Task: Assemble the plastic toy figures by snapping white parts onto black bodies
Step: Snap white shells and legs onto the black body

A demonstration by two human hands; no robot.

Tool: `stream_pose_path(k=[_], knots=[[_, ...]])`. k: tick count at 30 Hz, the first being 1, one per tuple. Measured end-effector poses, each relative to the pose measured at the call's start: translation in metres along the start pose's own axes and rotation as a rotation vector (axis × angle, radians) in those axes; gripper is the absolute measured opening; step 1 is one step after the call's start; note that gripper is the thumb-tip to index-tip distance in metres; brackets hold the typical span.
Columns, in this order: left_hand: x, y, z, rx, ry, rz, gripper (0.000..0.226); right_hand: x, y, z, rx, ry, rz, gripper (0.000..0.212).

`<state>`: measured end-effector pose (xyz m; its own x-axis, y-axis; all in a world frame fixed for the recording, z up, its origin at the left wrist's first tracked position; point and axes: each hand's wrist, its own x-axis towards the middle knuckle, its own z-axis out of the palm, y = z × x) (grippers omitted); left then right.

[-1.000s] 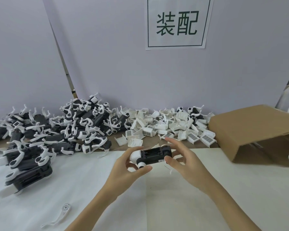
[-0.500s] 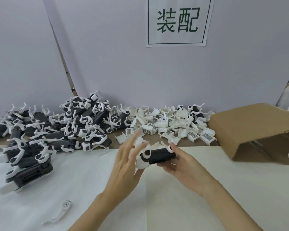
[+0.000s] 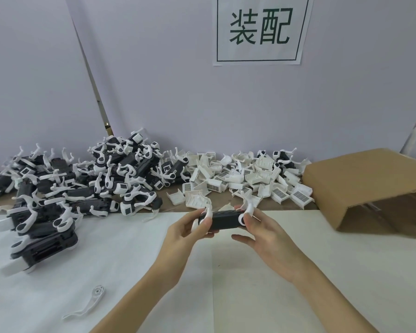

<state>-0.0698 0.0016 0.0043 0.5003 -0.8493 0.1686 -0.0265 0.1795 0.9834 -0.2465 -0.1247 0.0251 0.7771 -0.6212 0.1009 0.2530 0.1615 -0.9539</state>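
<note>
Both hands hold one black toy body (image 3: pixel 226 219) level above the white sheet (image 3: pixel 130 260) that covers the near part of the table, roughly midway along the sheet's far edge. The left hand (image 3: pixel 185 239) grips the body's left end: its fingers (image 3: pixel 203 225) curl over the top and front, close together, and the thumb lies underneath. A curved white arm piece (image 3: pixel 208 211) rises from that end just above the fingertips. The right hand (image 3: pixel 262 233) grips the right end, with the fingers wrapped behind it and the thumb (image 3: pixel 241 237) stretched along below the body, slightly apart from it. Another white arm piece (image 3: pixel 247 207) stands up from that right end, beside a white ringed joint (image 3: pixel 241 218).

Along the far edge of the table, against the wall, a large heap of assembled black-and-white figures (image 3: pixel 101 183) spreads toward the left edge. To its right lies a heap of loose white parts (image 3: pixel 245 181), many with printed code labels. A brown cardboard box (image 3: pixel 370 186) lies on its side at the right edge, with its opening facing the near side. One loose white arm part (image 3: pixel 89 302) lies alone on the sheet near the near left corner. A paper sign (image 3: pixel 259 30) with green characters hangs on the wall above the white parts.
</note>
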Motion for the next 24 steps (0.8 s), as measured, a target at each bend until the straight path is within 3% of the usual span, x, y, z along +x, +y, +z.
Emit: stream_pose_path(k=[5, 9, 12, 17, 21, 24], knots=[[-0.001, 0.003, -0.005, 0.095, -0.133, 0.073, 0.056, -0.001, -0.012, -0.014, 0.282, -0.157, 0.286, 0.07], [0.0, 0.006, -0.012, 0.325, -0.368, 0.159, 0.069, -0.001, -0.008, -0.02, 0.137, -0.085, 0.453, 0.086], [0.0, 0.004, -0.014, 0.384, -0.405, 0.22, 0.07, 0.0, 0.001, -0.014, 0.107, -0.034, 0.462, 0.069], [-0.006, 0.007, 0.002, -0.028, -0.235, -0.084, 0.051, 0.003, 0.01, -0.005, 0.057, 0.074, 0.187, 0.046], [-0.007, 0.006, 0.01, 0.026, 0.01, -0.04, 0.054, 0.0, 0.012, 0.005, -0.055, 0.058, 0.004, 0.038], [-0.006, 0.008, 0.01, 0.003, 0.052, -0.012, 0.049, 0.001, 0.015, 0.006, -0.085, 0.035, -0.032, 0.037]])
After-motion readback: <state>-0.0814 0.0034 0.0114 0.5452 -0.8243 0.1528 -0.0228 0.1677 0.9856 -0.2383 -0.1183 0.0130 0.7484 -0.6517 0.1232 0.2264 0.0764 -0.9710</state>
